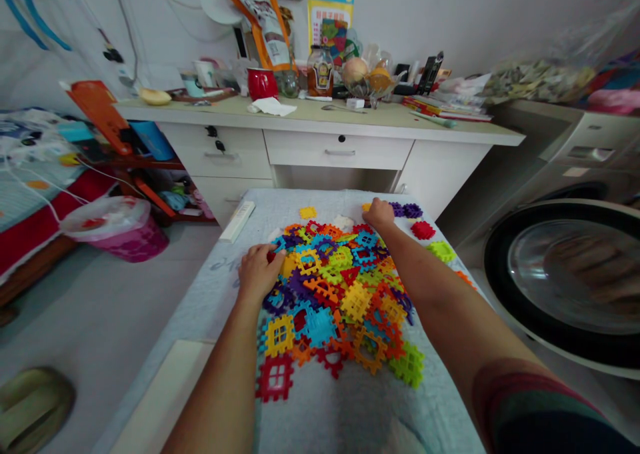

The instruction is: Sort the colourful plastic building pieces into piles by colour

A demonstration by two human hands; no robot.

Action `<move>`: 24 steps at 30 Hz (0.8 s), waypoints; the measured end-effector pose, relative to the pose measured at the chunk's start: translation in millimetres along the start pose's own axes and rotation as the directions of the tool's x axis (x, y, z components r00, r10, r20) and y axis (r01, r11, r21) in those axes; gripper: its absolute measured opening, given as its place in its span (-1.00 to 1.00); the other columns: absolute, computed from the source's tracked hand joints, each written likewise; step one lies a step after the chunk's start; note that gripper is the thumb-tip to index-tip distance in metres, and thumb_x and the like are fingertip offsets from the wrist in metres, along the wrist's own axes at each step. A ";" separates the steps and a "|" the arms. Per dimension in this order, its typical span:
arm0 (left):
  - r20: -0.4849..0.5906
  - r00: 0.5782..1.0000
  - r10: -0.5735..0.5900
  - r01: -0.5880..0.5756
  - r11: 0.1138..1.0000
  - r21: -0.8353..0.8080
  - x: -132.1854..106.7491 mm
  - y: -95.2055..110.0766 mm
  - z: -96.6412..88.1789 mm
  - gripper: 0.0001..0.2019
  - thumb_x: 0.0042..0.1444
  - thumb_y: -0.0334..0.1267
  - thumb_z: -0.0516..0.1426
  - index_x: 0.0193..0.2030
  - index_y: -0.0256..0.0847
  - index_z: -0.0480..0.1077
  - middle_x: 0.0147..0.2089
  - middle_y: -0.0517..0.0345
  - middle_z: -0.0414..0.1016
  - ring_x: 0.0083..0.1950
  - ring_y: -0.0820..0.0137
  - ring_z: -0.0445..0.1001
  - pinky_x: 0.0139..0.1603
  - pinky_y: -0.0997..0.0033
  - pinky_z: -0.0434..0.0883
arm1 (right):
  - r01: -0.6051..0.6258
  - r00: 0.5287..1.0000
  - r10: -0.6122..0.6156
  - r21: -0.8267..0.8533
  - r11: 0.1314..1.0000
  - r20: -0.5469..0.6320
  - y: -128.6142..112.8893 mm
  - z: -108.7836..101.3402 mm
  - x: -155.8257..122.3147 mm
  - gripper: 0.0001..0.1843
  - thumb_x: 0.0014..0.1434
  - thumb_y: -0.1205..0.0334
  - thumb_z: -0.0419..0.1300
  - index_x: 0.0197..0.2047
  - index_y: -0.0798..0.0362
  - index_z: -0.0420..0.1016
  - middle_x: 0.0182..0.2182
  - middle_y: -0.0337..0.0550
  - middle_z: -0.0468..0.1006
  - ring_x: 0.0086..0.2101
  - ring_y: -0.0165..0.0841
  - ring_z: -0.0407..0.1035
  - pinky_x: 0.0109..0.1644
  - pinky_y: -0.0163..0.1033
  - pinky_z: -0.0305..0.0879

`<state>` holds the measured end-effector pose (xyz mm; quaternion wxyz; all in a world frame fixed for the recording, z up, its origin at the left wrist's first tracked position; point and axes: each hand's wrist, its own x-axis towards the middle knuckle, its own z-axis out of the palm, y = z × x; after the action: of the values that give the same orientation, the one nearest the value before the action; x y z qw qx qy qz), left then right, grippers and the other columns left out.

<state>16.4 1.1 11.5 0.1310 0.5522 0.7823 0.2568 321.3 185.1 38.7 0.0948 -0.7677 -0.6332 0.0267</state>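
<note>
A heap of colourful interlocking plastic building pieces (320, 287) lies on a cloth-covered table (225, 281). My left hand (260, 271) rests at the heap's left edge, thumb and fingers apart, touching red and yellow pieces. At the far right of the heap, my right hand (379, 214) is closed on a yellow piece (367, 207), mostly hidden by the fingers. Just right of it sit purple pieces (411, 211). A red piece (423, 230) and a green piece (441, 251) lie nearer along the right edge. One yellow square piece (308, 212) lies apart beyond the heap.
A white strip-shaped box (237, 221) lies at the table's far left. Behind stands a white desk (320, 131) bearing jars, a red mug (262, 84) and books. To the right is a washing machine (565, 174) with a round door; a pink bin (125, 234) stands left.
</note>
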 end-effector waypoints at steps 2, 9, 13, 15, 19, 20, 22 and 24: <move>0.010 1.000 -0.005 0.005 1.000 0.000 -0.4 0.8 -1.0 -0.54 0.21 0.05 0.04 0.10 -0.12 0.51 0.19 -0.07 0.46 0.25 0.04 0.38 0.31 -0.01 0.28 | -0.003 1.000 0.003 0.001 1.000 -0.006 -1.3 -0.7 -0.8 -0.55 0.22 0.22 0.20 0.13 0.26 0.44 0.02 0.34 0.53 0.06 -0.01 0.45 0.10 -0.06 0.37; 0.007 1.000 0.000 0.000 1.000 -0.002 -0.8 1.3 -2.4 -0.55 0.20 0.04 0.04 0.09 -0.12 0.51 0.20 -0.07 0.46 0.24 0.05 0.39 0.31 -0.01 0.29 | 0.030 1.000 -0.030 0.001 1.000 -0.009 -0.3 -13.4 -12.3 -0.57 0.27 0.14 0.20 0.10 0.27 0.48 0.00 0.34 0.56 0.01 -0.02 0.50 0.05 -0.08 0.40; 0.016 1.000 -0.012 0.012 1.000 -0.002 -1.2 2.6 -3.3 -0.55 0.21 0.04 0.04 0.10 -0.11 0.51 0.22 -0.07 0.44 0.27 0.05 0.36 0.32 -0.01 0.27 | 0.149 0.988 -0.147 0.048 0.988 -0.044 1.3 -33.3 -35.4 -0.60 0.29 0.11 0.19 0.07 0.20 0.52 0.01 0.22 0.59 0.03 -0.10 0.48 0.09 -0.14 0.36; 0.018 1.000 -0.019 0.020 1.000 -0.002 -1.8 4.0 -4.2 -0.56 0.21 0.04 0.05 0.10 -0.10 0.51 0.22 -0.07 0.44 0.28 0.04 0.36 0.32 -0.01 0.27 | 0.263 0.964 -0.264 0.121 0.957 -0.004 0.3 -45.4 -54.6 -0.64 0.29 0.14 0.19 0.06 0.15 0.54 0.00 0.10 0.61 0.00 -0.18 0.49 0.08 -0.20 0.35; 0.014 1.000 -0.023 0.023 1.000 0.003 -3.8 6.9 -5.9 -0.57 0.21 0.04 0.05 0.10 -0.09 0.51 0.21 -0.05 0.45 0.27 0.05 0.36 0.31 -0.01 0.27 | 0.504 0.827 -0.549 0.273 0.819 0.119 -2.8 -62.8 -97.6 -0.65 0.24 0.19 0.23 0.07 0.10 0.56 0.01 -0.03 0.63 -0.03 -0.26 0.50 0.09 -0.25 0.34; 0.014 1.000 -0.025 0.025 1.000 0.007 -4.3 7.4 -6.1 -0.56 0.22 0.04 0.05 0.10 -0.09 0.51 0.21 -0.05 0.45 0.27 0.05 0.36 0.31 0.00 0.28 | 0.548 0.790 -0.599 0.285 0.786 0.132 -3.3 -64.0 -106.4 -0.66 0.23 0.24 0.23 0.07 0.09 0.56 0.03 -0.04 0.62 0.00 -0.27 0.48 0.13 -0.25 0.32; 0.015 0.999 -0.030 0.030 0.999 0.013 -5.0 7.9 -6.2 -0.56 0.21 0.06 0.04 0.09 -0.08 0.51 0.21 -0.05 0.46 0.26 0.05 0.37 0.30 0.01 0.28 | 0.593 0.757 -0.638 0.263 0.761 0.141 -3.9 -62.2 -119.0 -0.59 0.19 0.39 0.18 0.11 0.07 0.55 0.10 -0.04 0.58 0.08 -0.26 0.44 0.20 -0.24 0.27; 0.015 0.999 -0.031 0.031 0.999 0.014 -5.3 8.0 -6.1 -0.55 0.22 0.07 0.04 0.09 -0.07 0.51 0.21 -0.04 0.45 0.26 0.06 0.36 0.30 0.02 0.28 | 0.582 0.775 -0.613 0.203 0.787 0.154 -4.1 -56.1 -125.5 -0.47 0.14 0.51 0.11 0.16 0.05 0.52 0.15 -0.03 0.55 0.13 -0.23 0.40 0.23 -0.20 0.24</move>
<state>21.7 -3.4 20.5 0.1371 0.5428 0.7915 0.2449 301.7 57.0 84.4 0.0856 -0.5101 -0.8471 0.1224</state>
